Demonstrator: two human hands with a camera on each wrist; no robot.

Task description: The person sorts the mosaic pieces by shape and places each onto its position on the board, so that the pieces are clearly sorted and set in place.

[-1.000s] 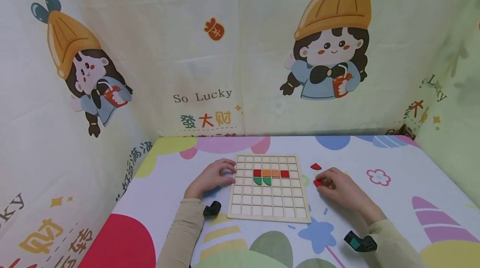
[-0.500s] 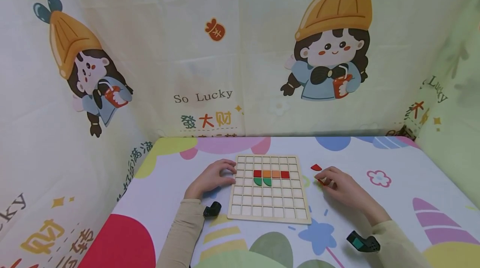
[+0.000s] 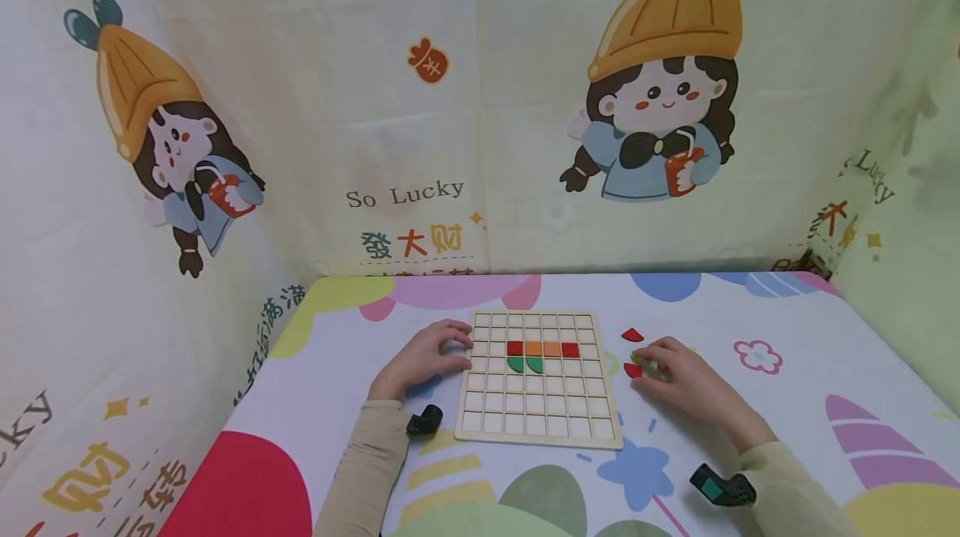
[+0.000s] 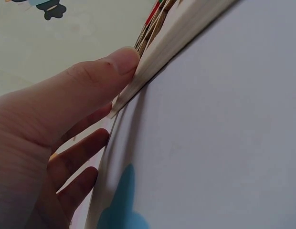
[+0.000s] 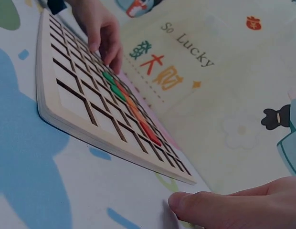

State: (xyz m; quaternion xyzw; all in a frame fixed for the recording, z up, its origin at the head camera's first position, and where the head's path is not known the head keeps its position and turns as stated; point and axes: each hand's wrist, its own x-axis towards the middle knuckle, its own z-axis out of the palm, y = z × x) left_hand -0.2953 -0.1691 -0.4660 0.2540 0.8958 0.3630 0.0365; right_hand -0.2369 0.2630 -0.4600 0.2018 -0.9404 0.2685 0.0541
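Observation:
A square wooden grid board (image 3: 536,404) lies on the table. A row of red, orange and red square tiles (image 3: 552,349) sits in its cells, with two green quarter-circle tiles (image 3: 515,363) below. My left hand (image 3: 423,353) rests at the board's left edge; in the left wrist view its thumb (image 4: 124,61) touches that edge. To the right of the board, my right hand (image 3: 678,374) has thumb and index finger apart around a red quarter-circle tile (image 3: 632,370), which looks flat on the table. Whether the fingertips touch it is hard to tell. Another red tile (image 3: 632,335) lies just beyond.
A printed cloth (image 3: 787,404) covers the table. Patterned curtains (image 3: 525,103) stand behind it and at both sides. Each wrist carries a small black camera, such as the right one (image 3: 722,487).
The nearer red tile was raised and tilted at my right fingertips half a second ago; now it looks flat, with finger and thumb spread. My left hand and the board have stayed put.

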